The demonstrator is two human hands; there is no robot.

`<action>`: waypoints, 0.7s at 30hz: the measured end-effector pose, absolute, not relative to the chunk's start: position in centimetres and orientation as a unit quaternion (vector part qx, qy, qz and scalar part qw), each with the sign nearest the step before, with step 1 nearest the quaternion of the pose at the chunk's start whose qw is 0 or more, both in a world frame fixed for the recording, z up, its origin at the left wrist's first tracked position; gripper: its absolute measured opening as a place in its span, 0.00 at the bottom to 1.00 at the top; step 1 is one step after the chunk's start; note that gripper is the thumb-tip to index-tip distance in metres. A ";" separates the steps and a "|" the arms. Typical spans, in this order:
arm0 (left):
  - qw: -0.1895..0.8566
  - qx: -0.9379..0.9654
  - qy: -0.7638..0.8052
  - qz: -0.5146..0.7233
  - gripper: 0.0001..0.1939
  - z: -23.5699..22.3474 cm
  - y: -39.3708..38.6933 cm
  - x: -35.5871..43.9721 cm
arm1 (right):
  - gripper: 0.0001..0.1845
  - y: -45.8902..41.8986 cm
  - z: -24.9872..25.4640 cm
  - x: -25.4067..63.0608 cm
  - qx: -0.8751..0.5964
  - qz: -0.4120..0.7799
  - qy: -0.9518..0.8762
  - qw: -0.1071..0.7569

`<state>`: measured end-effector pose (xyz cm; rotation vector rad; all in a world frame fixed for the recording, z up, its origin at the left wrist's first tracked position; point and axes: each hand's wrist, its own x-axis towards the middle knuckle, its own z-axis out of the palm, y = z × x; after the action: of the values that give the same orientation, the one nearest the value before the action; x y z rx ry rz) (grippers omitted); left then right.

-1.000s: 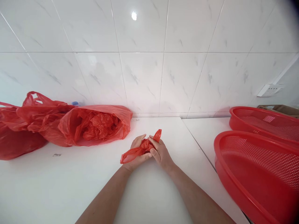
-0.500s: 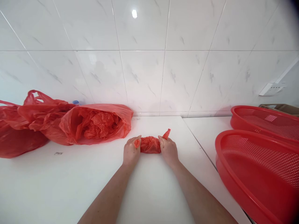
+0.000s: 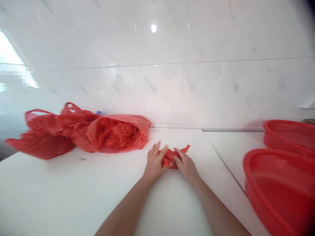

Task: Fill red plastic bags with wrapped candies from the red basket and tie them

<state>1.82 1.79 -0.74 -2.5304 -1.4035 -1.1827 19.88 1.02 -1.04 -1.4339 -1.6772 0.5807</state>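
Observation:
A small crumpled red plastic bag (image 3: 171, 156) lies on the white tabletop between my two hands, one twisted end pointing up and to the right. My left hand (image 3: 154, 165) is at the bag's left side, with its fingers spread and the thumb reaching across the bag's front. On the opposite side my right hand (image 3: 189, 166) has thumb and fingers curled onto the bag's right part. Farther left, a larger red plastic bag (image 3: 145, 134) lies on its side, its mouth facing me and crumpled red plastic (image 3: 119, 135) inside.
More red bags with loop handles (image 3: 49, 144) stand at the left by the tiled wall (image 3: 162, 85). A blue cap (image 3: 98, 112) shows behind them. Two red perforated baskets (image 3: 256, 157) occupy the right side. A seam (image 3: 228, 168) runs between the table panels.
The view has swung to the left. My left hand has gone from a closed grip on the bag's left end to spread fingers. My hands are closer together, and the bag looks more bunched.

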 end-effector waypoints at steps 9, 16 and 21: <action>-0.039 -0.804 -0.481 -0.347 0.13 -0.7 1.7 2.3 | 0.37 1.2 -1.1 19.7 -0.591 0.300 -0.627 0.409; -0.219 -0.728 -0.562 -0.324 0.11 0.9 0.6 -1.0 | 0.37 1.6 -0.9 20.7 -0.602 0.350 -0.556 0.454; -0.357 -0.706 -0.577 -0.202 0.12 5.4 -1.1 -9.1 | 0.24 1.8 -1.1 20.9 -0.614 0.353 -0.583 0.397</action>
<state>-9.09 -1.14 5.41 -2.9260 -2.3913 -0.8388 20.93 1.84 -1.07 -1.5562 -1.4781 0.8937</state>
